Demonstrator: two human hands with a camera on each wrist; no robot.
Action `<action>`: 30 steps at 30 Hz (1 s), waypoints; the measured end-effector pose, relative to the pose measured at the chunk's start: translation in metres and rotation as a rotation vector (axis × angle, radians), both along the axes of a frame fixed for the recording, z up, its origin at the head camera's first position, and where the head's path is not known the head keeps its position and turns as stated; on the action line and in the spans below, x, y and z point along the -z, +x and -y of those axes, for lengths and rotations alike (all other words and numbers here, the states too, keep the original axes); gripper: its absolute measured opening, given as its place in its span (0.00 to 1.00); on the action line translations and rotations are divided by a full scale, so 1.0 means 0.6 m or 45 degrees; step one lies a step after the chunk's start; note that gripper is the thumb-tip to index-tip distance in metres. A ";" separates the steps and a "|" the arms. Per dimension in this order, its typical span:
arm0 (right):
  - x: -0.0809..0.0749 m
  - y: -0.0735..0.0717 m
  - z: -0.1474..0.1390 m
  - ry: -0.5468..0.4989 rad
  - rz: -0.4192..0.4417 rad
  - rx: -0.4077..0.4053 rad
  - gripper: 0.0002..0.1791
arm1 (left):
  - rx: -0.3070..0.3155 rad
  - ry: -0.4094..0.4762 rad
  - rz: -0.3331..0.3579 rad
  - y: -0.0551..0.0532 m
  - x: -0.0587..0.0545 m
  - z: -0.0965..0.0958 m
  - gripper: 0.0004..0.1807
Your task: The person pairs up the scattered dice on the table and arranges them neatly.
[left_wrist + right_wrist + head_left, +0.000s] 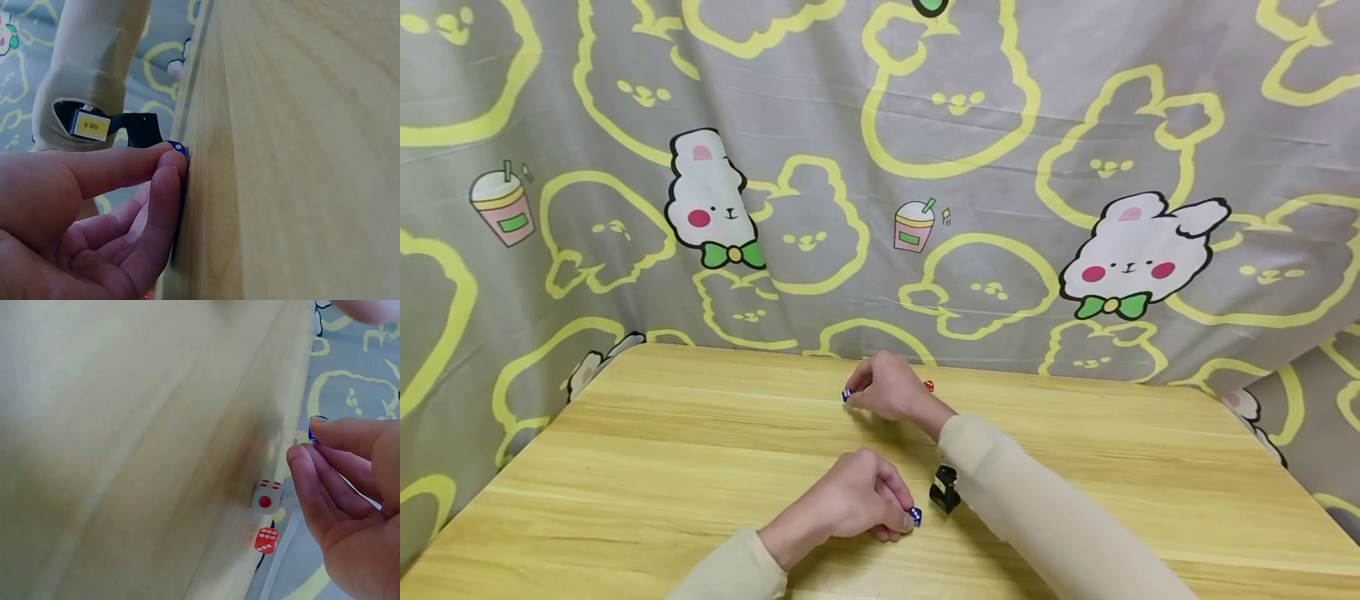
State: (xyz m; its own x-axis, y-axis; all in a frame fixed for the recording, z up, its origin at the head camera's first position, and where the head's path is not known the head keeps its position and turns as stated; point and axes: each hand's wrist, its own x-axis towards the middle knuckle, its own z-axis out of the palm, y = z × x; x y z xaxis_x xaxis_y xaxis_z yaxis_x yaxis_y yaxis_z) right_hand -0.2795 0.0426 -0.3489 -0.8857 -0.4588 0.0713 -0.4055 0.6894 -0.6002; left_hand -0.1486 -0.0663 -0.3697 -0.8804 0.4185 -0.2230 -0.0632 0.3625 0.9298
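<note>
My left hand (857, 498) is low over the front of the wooden table, pinching a blue die with white pips (916, 517) between thumb and fingertips. In the left wrist view only a corner of that blue die (178, 147) shows past the fingers, close to the tabletop. Farther back, my right hand (887, 387) pinches a second blue die (847, 395) at its fingertips; the right wrist view shows this die (317, 428) partly covered by the thumb. Beside the right hand are a white die with red pips (267, 499) and a red die with white pips (267, 540).
The red die (928, 386) lies near the back edge of the wooden table (700, 467). A black camera (945, 490) is strapped at my right wrist, close to the left hand's die. A grey cartoon-print cloth (820, 108) hangs behind the table and at its sides.
</note>
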 end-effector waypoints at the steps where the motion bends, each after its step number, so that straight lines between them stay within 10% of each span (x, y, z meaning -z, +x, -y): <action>1: -0.001 0.001 -0.001 -0.003 -0.001 0.002 0.04 | 0.000 0.000 0.001 0.000 0.000 0.000 0.06; 30: -0.029 0.054 -0.067 -0.092 -0.021 0.076 0.03 | 0.011 0.001 0.010 -0.002 -0.001 0.002 0.06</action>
